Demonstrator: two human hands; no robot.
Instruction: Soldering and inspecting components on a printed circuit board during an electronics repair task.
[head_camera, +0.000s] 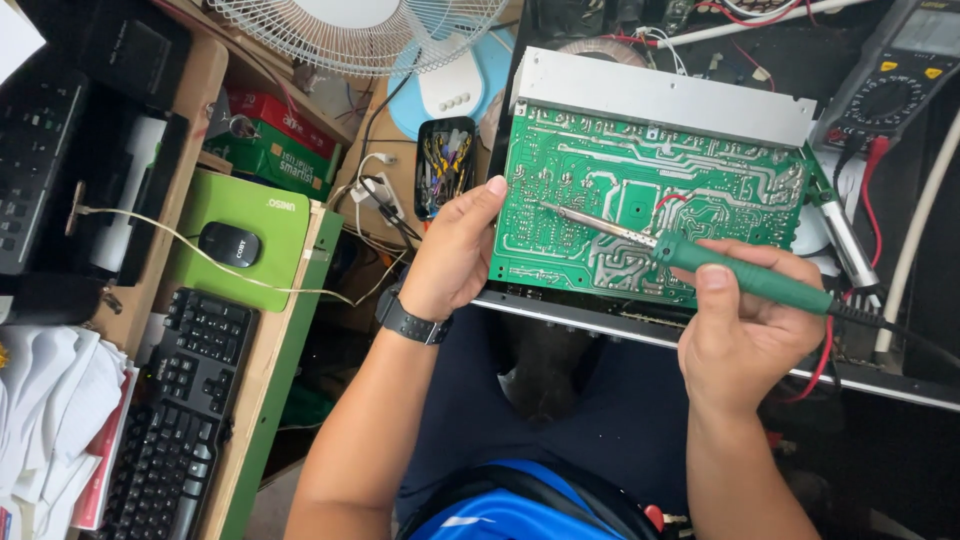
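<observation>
A green printed circuit board (650, 200) is steadied at its edge by the left hand (455, 255); a green-handled soldering iron (745, 275) is clasped firmly in the right hand's (745, 335) closed grip, tip on the board.

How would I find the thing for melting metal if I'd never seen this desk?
Find the big green circuit board in the middle, steadied by the left hand. The soldering iron lies across it, gripped in the right hand. Only it has a green handle and a thin metal tip.
</observation>
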